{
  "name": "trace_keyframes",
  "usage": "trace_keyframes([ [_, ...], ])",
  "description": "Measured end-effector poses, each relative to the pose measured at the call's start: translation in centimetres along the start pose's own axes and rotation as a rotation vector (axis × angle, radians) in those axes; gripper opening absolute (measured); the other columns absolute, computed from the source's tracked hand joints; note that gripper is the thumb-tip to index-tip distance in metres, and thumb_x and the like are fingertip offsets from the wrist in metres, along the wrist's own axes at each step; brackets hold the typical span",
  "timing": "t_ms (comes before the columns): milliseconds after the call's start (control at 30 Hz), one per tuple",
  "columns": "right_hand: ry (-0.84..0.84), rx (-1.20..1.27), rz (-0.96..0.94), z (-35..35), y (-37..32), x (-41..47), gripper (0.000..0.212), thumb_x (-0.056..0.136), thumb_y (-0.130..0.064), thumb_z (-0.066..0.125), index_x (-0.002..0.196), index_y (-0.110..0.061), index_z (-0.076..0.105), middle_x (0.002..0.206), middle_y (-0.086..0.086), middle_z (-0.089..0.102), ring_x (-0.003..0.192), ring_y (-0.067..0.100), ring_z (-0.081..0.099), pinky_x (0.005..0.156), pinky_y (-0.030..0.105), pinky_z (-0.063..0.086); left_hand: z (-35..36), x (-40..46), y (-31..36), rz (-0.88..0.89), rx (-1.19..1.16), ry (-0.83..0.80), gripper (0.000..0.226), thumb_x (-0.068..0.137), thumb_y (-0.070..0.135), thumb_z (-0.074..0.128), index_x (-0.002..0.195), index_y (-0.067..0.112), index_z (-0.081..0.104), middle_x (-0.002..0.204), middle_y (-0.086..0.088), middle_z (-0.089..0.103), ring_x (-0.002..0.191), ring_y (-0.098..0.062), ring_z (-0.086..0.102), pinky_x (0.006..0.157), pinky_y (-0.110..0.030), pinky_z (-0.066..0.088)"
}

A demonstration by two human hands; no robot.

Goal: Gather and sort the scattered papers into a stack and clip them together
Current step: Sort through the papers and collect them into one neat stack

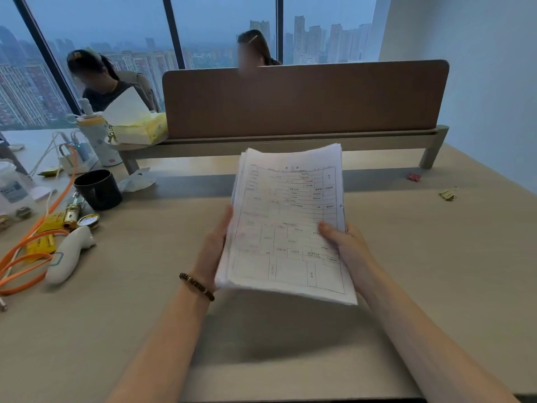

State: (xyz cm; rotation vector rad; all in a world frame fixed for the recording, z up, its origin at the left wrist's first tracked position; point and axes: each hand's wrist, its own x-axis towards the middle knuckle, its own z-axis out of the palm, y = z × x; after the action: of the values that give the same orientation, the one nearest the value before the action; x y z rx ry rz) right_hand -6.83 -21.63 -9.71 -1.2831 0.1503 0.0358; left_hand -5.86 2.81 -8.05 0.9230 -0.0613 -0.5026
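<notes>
Two hands: both clamp one paper stack (286,222) above the table (421,257).
Left grip (213,245): curled round stack's left edge.
Right grip (345,242): thumb pinching right edge.

Dark beaded bracelet (196,286), bare forearms

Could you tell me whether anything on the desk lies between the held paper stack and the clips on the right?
Nothing visible does. Both hands, left hand and right hand, hold the paper stack above the desk; the stretch toward the red clip and green clip is bare tabletop.
</notes>
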Motion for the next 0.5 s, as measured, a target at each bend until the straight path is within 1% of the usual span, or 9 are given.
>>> trace_keyframes([
  [67, 0.066, 0.102, 0.029, 0.3, 0.2, 0.2, 0.022, 0.097, -0.017, 0.063, 0.118, -0.012, 0.068, 0.104, 0.012, 0.078, 0.093, 0.033, 0.076, 0.080, 0.047, 0.062, -0.4, 0.0, -0.3, 0.008, -0.197, -0.104, 0.086, 0.091, 0.074, 0.035, 0.150, 0.012, 0.040, 0.153, -0.017, 0.042, 0.141, -0.039, 0.038, 0.112, -0.055, 0.036],
  [100, 0.113, 0.150, 0.029, 0.5, 0.2, 0.4, 0.021, 0.098, -0.018, 0.063, 0.117, -0.012, 0.068, 0.103, 0.011, 0.078, 0.093, 0.033, 0.076, 0.081, 0.049, 0.062, -0.2, 0.1, -0.7, 0.051, -0.240, -0.127, 0.092, 0.086, 0.078, 0.040, 0.152, 0.013, 0.039, 0.155, -0.017, 0.040, 0.143, -0.040, 0.035, 0.116, -0.056, 0.030],
  [133, 0.167, 0.187, 0.017, 0.8, 0.3, 0.6, 0.020, 0.098, -0.018, 0.062, 0.116, -0.012, 0.068, 0.103, 0.010, 0.079, 0.092, 0.032, 0.076, 0.080, 0.049, 0.062, 0.3, 0.2, -1.2, 0.104, -0.252, -0.115, 0.095, 0.081, 0.078, 0.049, 0.150, 0.013, 0.042, 0.153, -0.018, 0.044, 0.141, -0.040, 0.040, 0.116, -0.056, 0.030],
  [167, 0.217, 0.215, -0.002, 1.1, 0.3, 0.7, 0.018, 0.099, -0.017, 0.061, 0.115, -0.013, 0.068, 0.103, 0.009, 0.079, 0.092, 0.031, 0.077, 0.079, 0.050, 0.063, 0.8, 0.5, -1.6, 0.148, -0.241, -0.074, 0.096, 0.075, 0.074, 0.061, 0.148, 0.013, 0.046, 0.148, -0.018, 0.050, 0.136, -0.038, 0.047, 0.113, -0.055, 0.036],
  [233, 0.290, 0.270, -0.037, 1.9, 0.6, 0.9, 0.019, 0.100, -0.017, 0.060, 0.116, -0.012, 0.068, 0.106, 0.009, 0.078, 0.095, 0.031, 0.076, 0.082, 0.052, 0.062, 2.8, 1.0, -2.7, 0.199, -0.148, 0.024, 0.086, 0.072, 0.054, 0.078, 0.142, 0.012, 0.052, 0.139, -0.016, 0.060, 0.127, -0.032, 0.058, 0.105, -0.050, 0.046],
  [267, 0.314, 0.290, -0.056, 2.3, 0.7, 0.9, 0.019, 0.100, -0.017, 0.059, 0.116, -0.011, 0.068, 0.108, 0.009, 0.078, 0.097, 0.030, 0.075, 0.083, 0.051, 0.061, 3.7, 1.4, -3.3, 0.216, -0.128, 0.066, 0.074, 0.077, 0.039, 0.079, 0.140, 0.012, 0.053, 0.136, -0.014, 0.063, 0.126, -0.031, 0.060, 0.103, -0.049, 0.049],
  [333, 0.339, 0.321, -0.097, 3.2, 1.2, 0.6, 0.020, 0.100, -0.017, 0.059, 0.116, -0.011, 0.068, 0.108, 0.009, 0.077, 0.097, 0.028, 0.075, 0.083, 0.049, 0.061, 4.9, 2.2, -4.5, 0.229, -0.168, 0.172, 0.049, 0.090, 0.016, 0.068, 0.137, 0.010, 0.055, 0.129, -0.013, 0.068, 0.122, -0.031, 0.063, 0.099, -0.049, 0.052],
  [433, 0.375, 0.367, -0.127, 4.1, 1.5, 0.2, 0.024, 0.099, -0.020, 0.061, 0.121, -0.011, 0.065, 0.107, 0.007, 0.078, 0.095, 0.025, 0.076, 0.082, 0.046, 0.062, 5.5, 3.2, -5.6, 0.222, -0.267, 0.248, 0.036, 0.097, 0.007, 0.057, 0.133, 0.009, 0.058, 0.122, -0.014, 0.072, 0.113, -0.030, 0.068, 0.091, -0.049, 0.055],
  [500, 0.411, 0.384, -0.147, 4.3, 1.7, 0.1, 0.028, 0.098, -0.021, 0.063, 0.123, -0.011, 0.064, 0.107, 0.006, 0.078, 0.095, 0.024, 0.076, 0.083, 0.046, 0.062, 5.5, 3.5, -5.9, 0.223, -0.231, 0.278, 0.034, 0.098, 0.006, 0.055, 0.133, 0.008, 0.058, 0.123, -0.014, 0.071, 0.114, -0.031, 0.068, 0.094, -0.051, 0.055],
])
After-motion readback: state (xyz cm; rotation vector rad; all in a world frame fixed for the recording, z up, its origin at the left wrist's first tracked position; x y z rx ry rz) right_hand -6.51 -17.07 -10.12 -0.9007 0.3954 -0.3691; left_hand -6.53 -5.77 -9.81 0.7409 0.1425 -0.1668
